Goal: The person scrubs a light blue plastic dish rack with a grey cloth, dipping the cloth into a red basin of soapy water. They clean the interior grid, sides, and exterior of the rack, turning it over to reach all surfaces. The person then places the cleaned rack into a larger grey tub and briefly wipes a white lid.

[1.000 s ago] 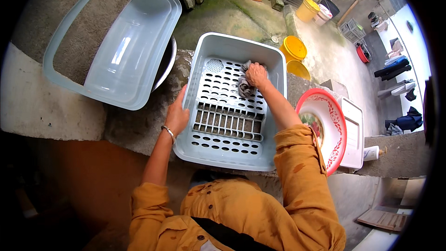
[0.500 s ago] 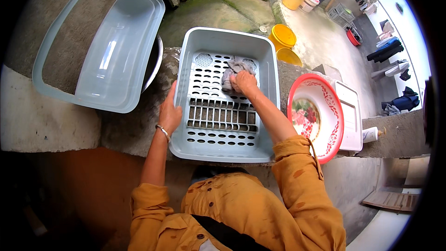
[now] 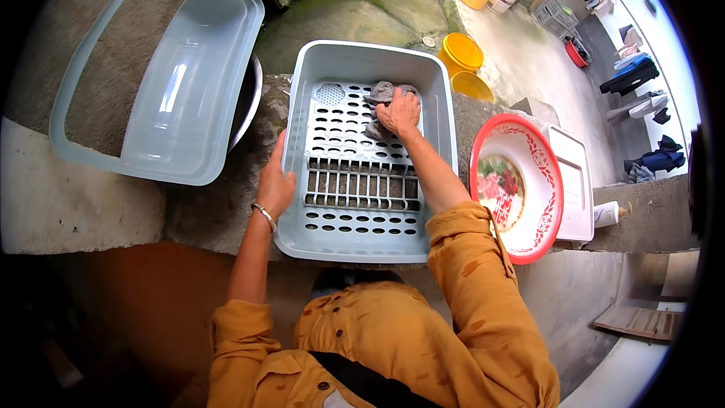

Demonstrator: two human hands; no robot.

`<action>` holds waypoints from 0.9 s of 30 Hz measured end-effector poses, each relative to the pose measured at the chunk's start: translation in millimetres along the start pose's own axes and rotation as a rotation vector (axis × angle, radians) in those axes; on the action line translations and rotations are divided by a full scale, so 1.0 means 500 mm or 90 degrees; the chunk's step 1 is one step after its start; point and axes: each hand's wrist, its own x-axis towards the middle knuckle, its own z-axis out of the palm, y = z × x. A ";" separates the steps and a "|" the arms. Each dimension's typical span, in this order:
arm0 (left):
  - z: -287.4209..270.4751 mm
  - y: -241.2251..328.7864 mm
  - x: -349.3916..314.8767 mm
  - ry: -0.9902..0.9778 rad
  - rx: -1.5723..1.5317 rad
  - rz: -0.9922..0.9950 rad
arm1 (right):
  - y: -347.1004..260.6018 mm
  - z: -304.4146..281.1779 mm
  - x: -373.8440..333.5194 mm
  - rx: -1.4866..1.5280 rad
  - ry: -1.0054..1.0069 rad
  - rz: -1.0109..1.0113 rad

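Note:
A pale blue-grey plastic dish rack (image 3: 362, 245) lies in front of me on a concrete ledge, its floor pierced by oval holes and a row of slots. My left hand (image 3: 276, 185) grips the rack's left wall, fingers behind the rim and thumb toward the front. Inside, toward the far right corner, my right hand (image 3: 400, 113) presses a crumpled grey rag (image 3: 383, 93) against the perforated floor. The fingers are bent over the rag, and part of it sticks out to the left. Its underside is hidden.
Left of the rack rests a lid (image 3: 177, 106) with a clear panel, over a mostly hidden bowl (image 3: 253, 102). To the right stand a red-rimmed floral basin (image 3: 545, 181), a white plastic lid (image 3: 574, 181) and a white bottle (image 3: 606, 214). Yellow buckets (image 3: 462, 53) stand beyond.
My right hand has slid the rag slightly farther away and the hand now lies flatter on it. My left hand keeps its hold on the rack's side.

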 end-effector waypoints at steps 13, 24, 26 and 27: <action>-0.010 0.016 -0.002 -0.023 -0.032 -0.042 | -0.012 -0.013 0.016 -0.011 -0.095 -0.018; 0.001 -0.001 -0.002 0.015 -0.007 -0.008 | -0.076 -0.066 -0.147 0.051 -0.273 -0.333; -0.001 0.000 -0.003 0.011 -0.011 -0.001 | -0.057 -0.092 -0.091 0.008 -0.251 -0.267; -0.004 0.001 -0.005 0.006 -0.010 -0.015 | -0.039 -0.101 -0.069 -0.054 -0.128 -0.283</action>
